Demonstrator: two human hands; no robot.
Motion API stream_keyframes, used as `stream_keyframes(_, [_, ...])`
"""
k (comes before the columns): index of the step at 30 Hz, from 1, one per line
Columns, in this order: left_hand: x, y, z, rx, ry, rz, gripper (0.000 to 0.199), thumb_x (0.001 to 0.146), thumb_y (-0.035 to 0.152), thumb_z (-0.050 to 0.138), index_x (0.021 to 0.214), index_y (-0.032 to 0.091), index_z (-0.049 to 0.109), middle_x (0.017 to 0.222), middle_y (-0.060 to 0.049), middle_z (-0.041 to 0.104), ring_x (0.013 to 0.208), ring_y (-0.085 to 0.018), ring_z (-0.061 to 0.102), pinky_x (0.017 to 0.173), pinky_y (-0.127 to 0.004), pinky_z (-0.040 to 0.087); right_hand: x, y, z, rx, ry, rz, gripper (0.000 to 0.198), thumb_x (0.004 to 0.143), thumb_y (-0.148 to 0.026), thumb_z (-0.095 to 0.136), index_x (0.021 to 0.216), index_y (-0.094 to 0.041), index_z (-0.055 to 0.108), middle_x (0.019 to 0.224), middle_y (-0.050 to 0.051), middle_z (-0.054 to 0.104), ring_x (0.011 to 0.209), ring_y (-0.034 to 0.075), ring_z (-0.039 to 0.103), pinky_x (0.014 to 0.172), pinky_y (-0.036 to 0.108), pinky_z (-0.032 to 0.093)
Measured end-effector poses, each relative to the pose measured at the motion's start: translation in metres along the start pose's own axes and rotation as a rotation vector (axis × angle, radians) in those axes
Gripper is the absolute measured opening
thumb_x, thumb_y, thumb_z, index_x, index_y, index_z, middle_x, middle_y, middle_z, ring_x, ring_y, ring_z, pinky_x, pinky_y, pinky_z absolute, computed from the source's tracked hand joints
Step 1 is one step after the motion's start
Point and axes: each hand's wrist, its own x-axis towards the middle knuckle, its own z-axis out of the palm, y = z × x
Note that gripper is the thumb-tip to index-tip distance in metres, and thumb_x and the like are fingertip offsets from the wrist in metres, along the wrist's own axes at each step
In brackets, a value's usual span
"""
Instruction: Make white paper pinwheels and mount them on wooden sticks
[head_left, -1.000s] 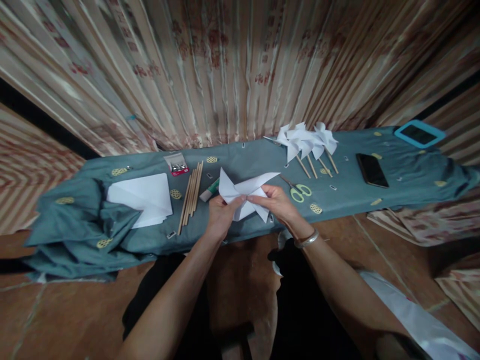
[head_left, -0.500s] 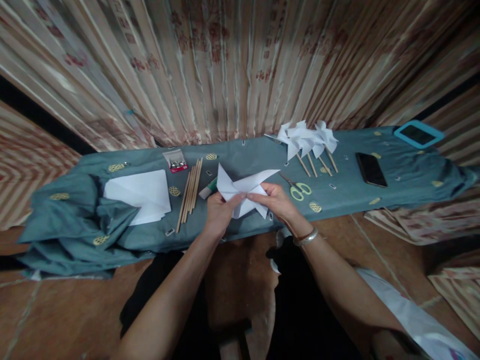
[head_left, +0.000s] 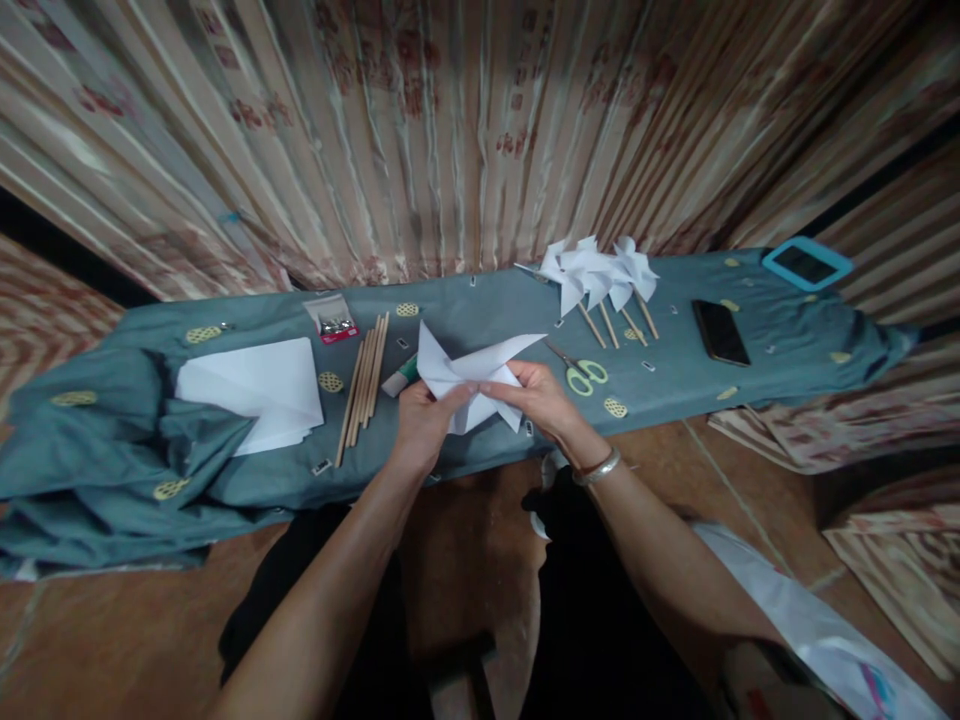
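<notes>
Head view: both hands pinch a folded paper shape

Nearest, the left hand [head_left: 421,425] and right hand [head_left: 541,399] are closed on a white folded paper pinwheel shape [head_left: 469,375], held just above the teal cloth-covered bench [head_left: 675,385]. At 9 o'clock lie thin wooden sticks [head_left: 363,386] and white paper sheets [head_left: 255,390]; at 3 o'clock, green-handled scissors [head_left: 581,372]. Farther, at 1 o'clock, finished white pinwheels [head_left: 592,272].

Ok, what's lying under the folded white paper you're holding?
Under the folded white paper: teal cloth and a glue stick poking out left. Both hands pinch it; whatever lies directly beneath is covered.
</notes>
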Motion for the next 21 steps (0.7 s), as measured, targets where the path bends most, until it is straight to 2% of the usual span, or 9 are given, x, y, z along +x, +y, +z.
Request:
stream_keyframes(4, [-0.0016,0.0009,0.0017,-0.045,-0.028,-0.031,0.032,0.048,0.026,0.087,0.073,0.013,0.072,0.07,-0.003,0.073,0.061,-0.015,0.063,0.064,-0.028,0.051,0.0003,0.0006,-0.0001,0.029,0.008,0.021,0.036,0.051,-0.04,0.085,0.075,-0.018,0.07,0.063,-0.004,0.068,0.052,0.01,0.058,0.052,0.023,0.047])
stream_keyframes(13, [0.0032,-0.0045,0.0074,-0.09,0.024,-0.05,0.029,0.047,0.024,0.085,0.07,0.012,0.07,0.068,-0.002,0.072,0.059,-0.014,0.063,0.062,-0.027,0.051,0.0054,0.0058,0.0018,0.081,0.065,0.042,0.036,0.047,-0.037,0.086,0.072,-0.017,0.07,0.062,-0.003,0.069,0.051,0.011,0.057,0.052,0.024,0.047])
stream_keyframes(21, [0.002,-0.0023,0.0057,-0.095,0.005,-0.088,0.033,0.047,0.025,0.087,0.072,0.012,0.071,0.071,-0.004,0.073,0.061,-0.015,0.064,0.066,-0.029,0.052,0.0034,0.0039,0.0022,0.042,0.071,0.045,0.041,0.045,-0.043,0.086,0.071,-0.017,0.067,0.06,-0.004,0.066,0.05,0.01,0.055,0.049,0.023,0.044])
